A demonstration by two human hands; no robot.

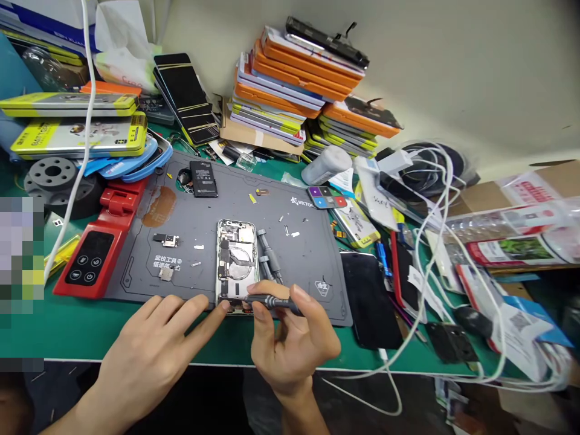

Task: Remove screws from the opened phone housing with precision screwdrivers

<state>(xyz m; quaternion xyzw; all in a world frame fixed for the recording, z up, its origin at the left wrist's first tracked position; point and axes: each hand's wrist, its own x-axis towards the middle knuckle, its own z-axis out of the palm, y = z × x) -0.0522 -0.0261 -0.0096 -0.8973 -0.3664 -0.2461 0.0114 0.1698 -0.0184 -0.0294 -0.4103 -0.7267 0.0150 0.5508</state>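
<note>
An opened phone housing [236,260] with its inner parts exposed lies upright in the frame on a grey mat [281,205]. My left hand [158,344] has its fingers spread, the index fingertip touching the housing's lower left edge. My right hand [290,338] grips a dark grey screwdriver [272,301], held nearly level, its front end over the bottom of the housing. Two more grey screwdrivers [269,257] lie against the housing's right side. A black battery [203,179] rests near the mat's back edge. Small metal parts [167,240] are scattered on the mat's left part.
A red device [93,254] with a black panel stands at the left. Orange and yellow boxes [290,78] are stacked at the back. Right of the mat lie a black phone [369,296] and tangled white cables [435,241]. The green table's front edge runs below my hands.
</note>
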